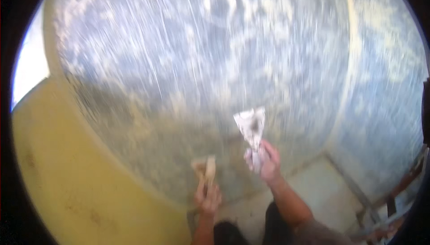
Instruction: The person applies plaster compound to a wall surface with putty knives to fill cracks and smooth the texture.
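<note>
My right hand (270, 162) is closed around the handle of a putty knife (251, 123). Its wide blade points up and away, pale and crusted, with a dark smudge in the middle. Lower and to the left, my left hand (208, 199) grips a tan, flat-sided piece (208, 168) that looks folded or angled; blur hides its exact kind. Before both hands rises a grey-blue wall (201, 61) with patchy pale smears. Whether the blade touches the wall, I cannot tell.
A yellow wall (89, 169) stands at the left, below a bright opening (31, 63). A pale vertical strip (351, 52) divides the grey surface at the right. Dark and brownish clutter (394, 216) lies at the lower right, beside the light floor (322, 184). My dark-clothed legs are below.
</note>
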`<state>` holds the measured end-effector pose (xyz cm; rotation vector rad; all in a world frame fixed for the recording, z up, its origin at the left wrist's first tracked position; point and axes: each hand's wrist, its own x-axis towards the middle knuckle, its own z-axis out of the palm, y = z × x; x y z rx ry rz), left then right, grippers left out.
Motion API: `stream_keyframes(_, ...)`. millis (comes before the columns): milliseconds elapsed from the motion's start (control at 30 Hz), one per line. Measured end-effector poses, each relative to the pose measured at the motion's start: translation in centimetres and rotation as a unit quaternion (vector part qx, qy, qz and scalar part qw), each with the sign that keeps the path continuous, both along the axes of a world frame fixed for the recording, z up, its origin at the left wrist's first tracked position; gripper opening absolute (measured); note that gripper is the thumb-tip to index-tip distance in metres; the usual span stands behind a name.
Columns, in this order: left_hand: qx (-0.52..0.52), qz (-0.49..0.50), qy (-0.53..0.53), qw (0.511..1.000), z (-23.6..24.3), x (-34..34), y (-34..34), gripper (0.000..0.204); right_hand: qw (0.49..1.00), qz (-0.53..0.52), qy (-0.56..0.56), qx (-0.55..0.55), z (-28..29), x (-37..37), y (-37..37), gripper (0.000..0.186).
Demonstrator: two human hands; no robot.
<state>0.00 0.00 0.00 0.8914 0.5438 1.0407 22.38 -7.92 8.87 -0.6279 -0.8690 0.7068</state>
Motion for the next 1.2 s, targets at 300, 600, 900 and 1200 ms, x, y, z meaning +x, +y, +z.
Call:
stream_keyframes(300,0.048,-0.022,-0.158,0.986,9.3,0.3,-2.5,0.036,0.957,-0.225,-0.116,0.141,12.1,5.1,1.1,0.034)
stream_keyframes(600,0.033,-0.083,-0.135,0.987,29.9,1.5,0.2,0.06,0.738,-0.56,-0.365,0.096,33.1,9.0,6.6,0.042)
stream_keyframes(900,0.054,-0.034,-0.126,0.99,48.3,2.0,1.4,0.054,0.763,-0.509,-0.386,0.092,46.2,9.1,8.7,0.044)
stream_keyframes(1200,0.095,0.065,-0.116,0.986,55.0,0.2,-0.5,0.056,0.778,-0.475,-0.406,0.07,51.3,7.7,10.6,0.054)
